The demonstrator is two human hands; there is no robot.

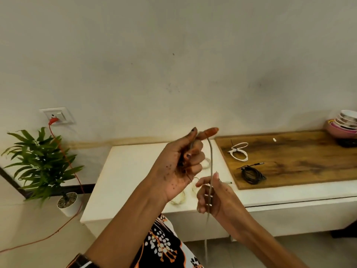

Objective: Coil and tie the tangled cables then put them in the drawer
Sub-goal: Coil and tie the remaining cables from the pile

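My left hand (183,163) is raised over the white cabinet top (131,171), its fingers curled round one end of a grey cable (211,163), index finger pointing right. The cable arches over and drops through my right hand (209,194), whose fingers curl loosely round it, then hangs toward the floor. A tied white cable coil (238,151) and a tied black cable coil (252,175) lie on the wooden board (309,157). Pale loose cables (178,199) lie on the cabinet top behind my hands, partly hidden. No drawer shows open.
A stack of bowls (345,122) stands at the far right of the board. A potted plant (44,167) sits on the floor at the left. An orange cord (65,159) runs from the wall socket (58,116) down across the floor.
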